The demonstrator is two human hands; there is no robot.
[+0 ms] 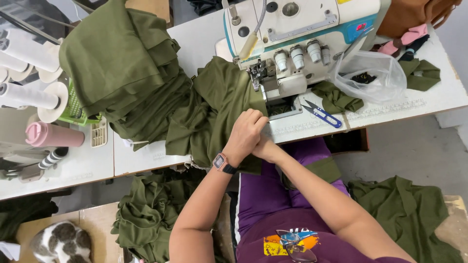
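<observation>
Resting on olive fabric (222,104) just before the sewing machine (297,44), your left hand (246,134) lies curled, fingers together pressing the cloth; your right hand (265,148) sits tucked under it, grip not discernible. Blue-handled snips (321,115) lie just right of the machine's needle plate; folded olive pieces (122,68) are stacked to its left.

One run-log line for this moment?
left hand: on olive fabric | right hand: beneath left, grip unclear | sewing machine: fabric at presser foot

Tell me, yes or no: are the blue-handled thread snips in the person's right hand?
No: the thread snips lie on the white table beside the sewing machine, apart from the right hand.
</observation>
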